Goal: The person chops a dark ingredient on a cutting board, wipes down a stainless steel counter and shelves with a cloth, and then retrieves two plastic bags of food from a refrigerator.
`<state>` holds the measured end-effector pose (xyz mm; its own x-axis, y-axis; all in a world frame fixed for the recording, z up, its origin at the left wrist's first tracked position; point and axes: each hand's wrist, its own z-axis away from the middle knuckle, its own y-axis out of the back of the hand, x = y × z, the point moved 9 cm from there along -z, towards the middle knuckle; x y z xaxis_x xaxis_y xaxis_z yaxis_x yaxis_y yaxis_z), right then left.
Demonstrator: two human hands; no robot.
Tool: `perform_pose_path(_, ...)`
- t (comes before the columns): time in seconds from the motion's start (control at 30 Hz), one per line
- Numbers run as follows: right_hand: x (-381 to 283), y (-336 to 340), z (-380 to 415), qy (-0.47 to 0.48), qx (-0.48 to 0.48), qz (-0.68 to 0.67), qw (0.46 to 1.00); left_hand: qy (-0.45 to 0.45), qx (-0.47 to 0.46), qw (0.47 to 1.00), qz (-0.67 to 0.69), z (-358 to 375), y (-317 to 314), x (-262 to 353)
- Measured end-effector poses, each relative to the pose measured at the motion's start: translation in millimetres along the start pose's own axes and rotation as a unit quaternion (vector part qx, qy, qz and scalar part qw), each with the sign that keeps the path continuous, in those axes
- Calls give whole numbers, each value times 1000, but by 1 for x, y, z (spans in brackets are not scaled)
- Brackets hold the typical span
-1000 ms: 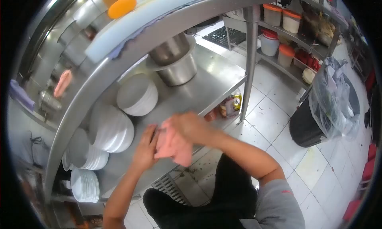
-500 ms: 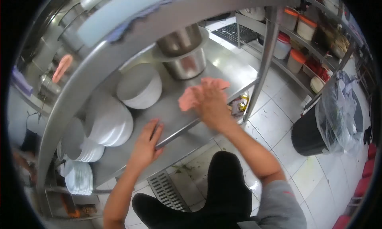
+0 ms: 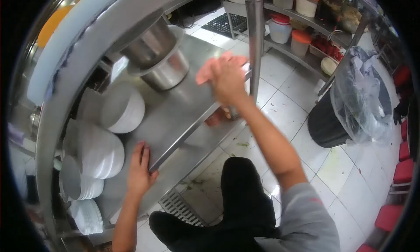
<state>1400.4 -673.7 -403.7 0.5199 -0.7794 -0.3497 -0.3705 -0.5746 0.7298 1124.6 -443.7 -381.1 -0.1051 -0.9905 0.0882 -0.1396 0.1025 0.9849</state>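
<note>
My right hand [image 3: 228, 83] presses a pink cloth [image 3: 204, 72] onto the steel shelf [image 3: 177, 114], near its right end by the upright post. Its fingers are bunched over the cloth. At the shelf's front edge my left hand [image 3: 140, 175] rests with fingers stretched flat on the surface and the thumb apart at the rim. Stacked white bowls [image 3: 124, 110] and a larger white stack [image 3: 103, 153] stand to the left of it. Behind the cloth sits a steel pot [image 3: 168, 70], with another metal pot [image 3: 148, 42] nested on top.
A curved-looking steel frame edge [image 3: 57, 99] crosses above the shelf. White plates [image 3: 87, 217] are stacked at lower left. On the right stand a black bin [image 3: 326, 125] with a plastic liner, a rack with lidded tubs [image 3: 282, 31], and red stools [image 3: 389, 217]. A floor drain grate [image 3: 181, 208] lies below.
The right hand and cloth have moved along the shelf toward its right end post. My view has shifted, so the pots and bowls appear further left. The left hand stays at the front edge.
</note>
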Motion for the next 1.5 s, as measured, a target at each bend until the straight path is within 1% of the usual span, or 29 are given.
perform_pose_path(0.07, -78, 23, 39, 153, 9, -49, 987, -11, 11, 1000, -14, -1, 4, 2)
perform_pose_path(0.13, -139, 36, 96, 250, 97, -217, 938, -20, 20, 1000, -4, 1, 1, -3)
perform_pose_path(0.27, -105, 53, 93, 254, 19, -305, 918, -28, 17, 999, -3, 0, -2, -1)
perform_pose_path(0.33, -29, 65, 71, 101, 58, -270, 956, -23, 25, 999, 8, 1, 1, 1)
perform_pose_path(0.4, 58, 49, 82, -111, -28, -456, 882, -25, 17, 1000, 3, 1, -1, 3)
perform_pose_path(0.47, 139, 35, 120, -167, -1, -344, 924, -22, 18, 1000, -4, 0, 1, 0)
perform_pose_path(0.5, 167, 61, 126, -209, 127, -481, 842, -30, 23, 999, -17, 0, -1, -1)
perform_pose_path(0.57, 186, 115, 91, -183, 282, -584, 739, -38, 9, 999, -35, 4, -4, 0)
perform_pose_path(0.63, 149, 165, 35, -143, 231, -569, 776, -10, 0, 1000, -14, 1, -4, -2)
perform_pose_path(0.67, 123, 177, -5, 21, 260, -339, 904, -27, 0, 999, -37, 0, -2, 3)
perform_pose_path(0.7, 111, 171, -19, 12, 259, -338, 905, -30, -8, 999, -37, 0, -4, 2)
perform_pose_path(0.77, 71, 186, -31, 63, 414, -193, 887, -44, 11, 998, -37, 2, -5, -1)
perform_pose_path(0.83, 34, 183, -23, 113, 543, -47, 831, -25, -5, 999, -39, 2, -5, -2)
perform_pose_path(0.9, 99, 78, -19, 27, 445, -213, 870, -4, -20, 998, -54, -4, -5, -1)
perform_pose_path(0.93, 119, 40, 8, -38, 341, -467, 815, 2, -16, 998, -54, -5, -3, -3)
perform_pose_path(0.97, 126, 15, 36, -102, 252, -316, 909, -9, -21, 997, -73, -5, -4, -3)
perform_pose_path(1.0, 145, -27, 78, -70, 347, -578, 735, -20, -31, 995, -92, -4, -5, -3)
perform_pose_path(1.03, 167, -65, 107, -69, 277, -351, 892, -12, -29, 995, -96, -4, -5, -5)
perform_pose_path(1.07, 178, -90, 135, -152, 286, -370, 871, -2, -37, 996, -80, -6, -6, -6)
perform_pose_path(1.1, 199, -160, 169, -321, 123, -616, 709, 8, -44, 997, -66, -7, -6, -7)
perform_pose_path(1.13, 220, -181, 188, -317, 158, -546, 759, 12, -42, 997, -71, -7, -6, -8)
perform_pose_path(1.17, 237, -212, 202, -313, 158, -550, 758, 15, -45, 997, -65, -7, -6, -7)
perform_pose_path(1.23, 268, -256, 221, -389, 174, -538, 727, 20, -40, 997, -61, -9, -3, -9)
perform_pose_path(1.27, 256, -230, 207, -384, 173, -539, 729, 11, -41, 997, -62, -9, -4, -7)
perform_pose_path(1.33, 221, -193, 172, -428, 71, -657, 616, -5, -34, 997, -73, -8, -6, -6)
perform_pose_path(1.4, 200, -126, 110, -297, 110, -642, 698, 6, -40, 996, -75, -10, -5, -5)
perform_pose_path(1.43, 194, -117, 103, -307, 104, -640, 697, 7, -47, 996, -76, -9, -7, -3)
perform_pose_path(1.47, 190, -75, 85, -228, 195, -499, 813, 10, -43, 998, -45, -8, -8, -6)
perform_pose_path(1.5, 170, -34, 64, -131, 284, -340, 887, 12, -32, 998, -52, -7, -6, -8)
